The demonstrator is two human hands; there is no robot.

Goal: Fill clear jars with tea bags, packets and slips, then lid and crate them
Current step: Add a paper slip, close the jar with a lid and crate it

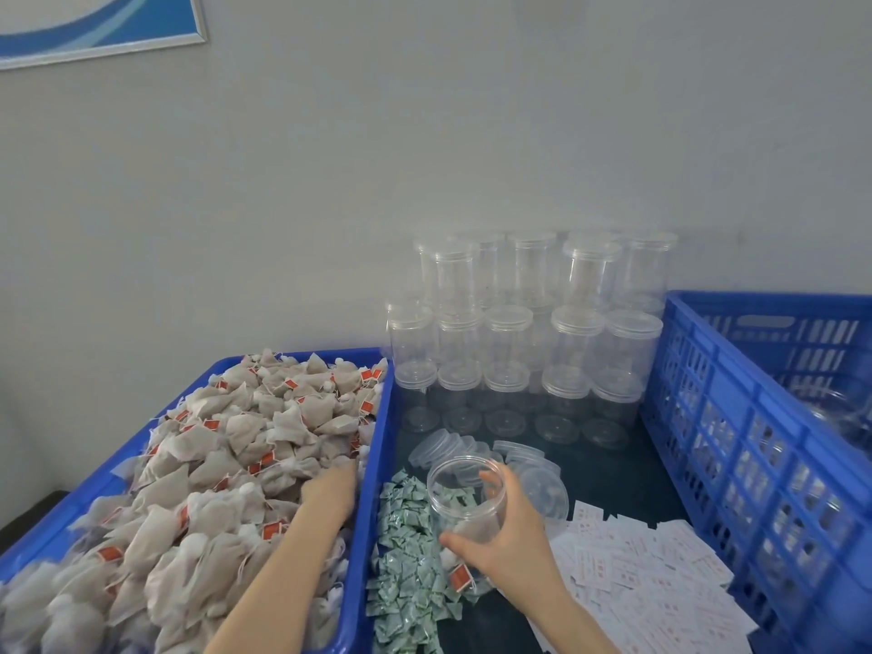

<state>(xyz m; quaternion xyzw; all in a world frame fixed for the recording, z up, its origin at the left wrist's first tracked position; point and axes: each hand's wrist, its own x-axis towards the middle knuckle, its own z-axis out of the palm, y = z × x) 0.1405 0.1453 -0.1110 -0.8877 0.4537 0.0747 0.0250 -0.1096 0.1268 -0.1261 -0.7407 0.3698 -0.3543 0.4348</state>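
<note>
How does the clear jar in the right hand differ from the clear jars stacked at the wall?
The clear plastic jar in the right hand is open-topped with no lid; the clear plastic jars stacked against the wall each carry a lid. The held jar is tilted, mouth toward the camera; the stacked jars stand upright in tiers. The held jar has tea bags at its bottom; the stacked ones look empty. Both look like the same transparent round jar.
</note>
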